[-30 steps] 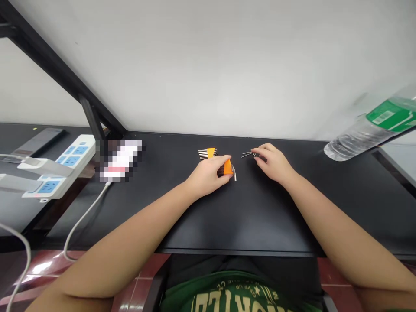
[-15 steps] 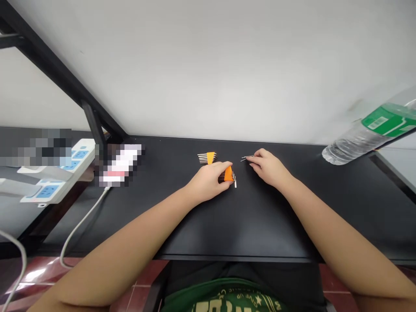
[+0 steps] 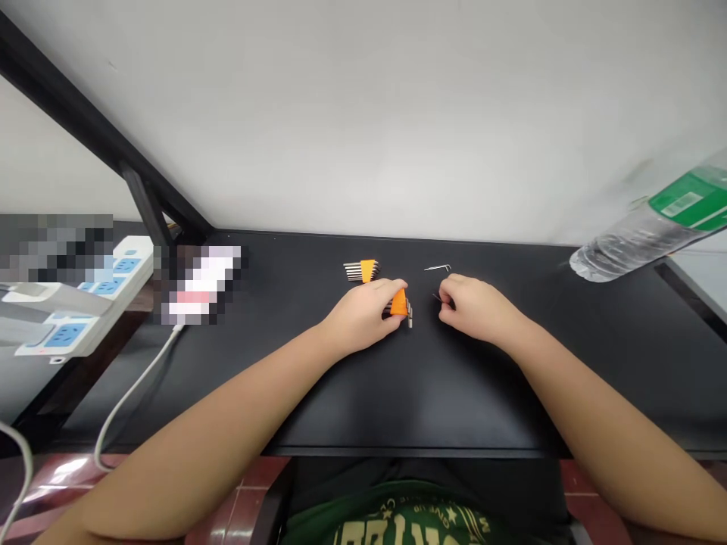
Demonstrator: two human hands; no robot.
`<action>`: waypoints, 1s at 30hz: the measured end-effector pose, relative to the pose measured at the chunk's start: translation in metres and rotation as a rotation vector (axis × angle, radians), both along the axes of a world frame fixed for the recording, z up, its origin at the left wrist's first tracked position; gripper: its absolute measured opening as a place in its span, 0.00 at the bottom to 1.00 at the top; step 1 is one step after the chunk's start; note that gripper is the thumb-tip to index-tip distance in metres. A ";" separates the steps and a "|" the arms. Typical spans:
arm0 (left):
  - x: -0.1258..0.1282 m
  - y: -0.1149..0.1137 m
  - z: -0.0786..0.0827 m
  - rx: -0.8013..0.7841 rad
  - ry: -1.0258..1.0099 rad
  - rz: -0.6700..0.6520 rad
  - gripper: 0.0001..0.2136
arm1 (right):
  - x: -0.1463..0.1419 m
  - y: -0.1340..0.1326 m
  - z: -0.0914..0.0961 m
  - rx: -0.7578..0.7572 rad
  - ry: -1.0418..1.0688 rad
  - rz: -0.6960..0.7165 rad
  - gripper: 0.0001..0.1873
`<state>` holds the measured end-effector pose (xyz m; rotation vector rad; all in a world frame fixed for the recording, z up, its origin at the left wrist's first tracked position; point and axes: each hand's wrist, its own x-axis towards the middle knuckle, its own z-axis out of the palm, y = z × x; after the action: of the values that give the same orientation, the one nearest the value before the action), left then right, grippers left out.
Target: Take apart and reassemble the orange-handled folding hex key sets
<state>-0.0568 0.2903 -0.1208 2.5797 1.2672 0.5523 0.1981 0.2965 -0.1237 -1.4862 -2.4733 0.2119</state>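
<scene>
My left hand (image 3: 363, 318) is closed around an orange hex key holder (image 3: 400, 303), whose short bent key ends stick out at its right side. Just behind that hand lies a second orange holder (image 3: 369, 269) with several silver hex keys pointing left. Pinched in the fingertips of my right hand (image 3: 469, 306) is a thin hex key (image 3: 436, 297); only its tip shows, and the rest is hidden by the fingers. Another small L-shaped hex key (image 3: 437, 267) lies loose on the black table (image 3: 414, 393), a little beyond my right hand.
A water bottle (image 3: 619, 246) with a green label stands at the right. To the left are a white power strip (image 3: 91, 303) with plugs, a blurred-out device (image 3: 198, 284), and its white cable (image 3: 133, 393). A pale wall (image 3: 386, 113) rises behind the table.
My right hand has drawn nearer to me with one thin hex key, and the other key now lies uncovered on the table. My left hand still grips its holder.
</scene>
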 end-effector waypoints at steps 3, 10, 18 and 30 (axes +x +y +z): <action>0.000 -0.001 0.000 0.016 -0.014 -0.023 0.24 | -0.002 -0.001 0.003 0.029 0.174 0.138 0.06; 0.002 -0.005 0.000 0.071 -0.130 -0.111 0.21 | -0.006 -0.006 0.002 0.132 0.296 0.283 0.06; 0.003 -0.004 -0.003 0.094 -0.111 -0.122 0.22 | 0.000 -0.010 -0.001 0.264 0.122 0.328 0.11; 0.004 -0.005 -0.003 0.093 -0.105 -0.113 0.23 | 0.000 -0.018 0.011 0.235 0.178 0.324 0.12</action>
<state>-0.0533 0.2852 -0.1237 2.6388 1.0794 0.7292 0.1986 0.2785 -0.1127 -0.9304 -2.4792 0.1013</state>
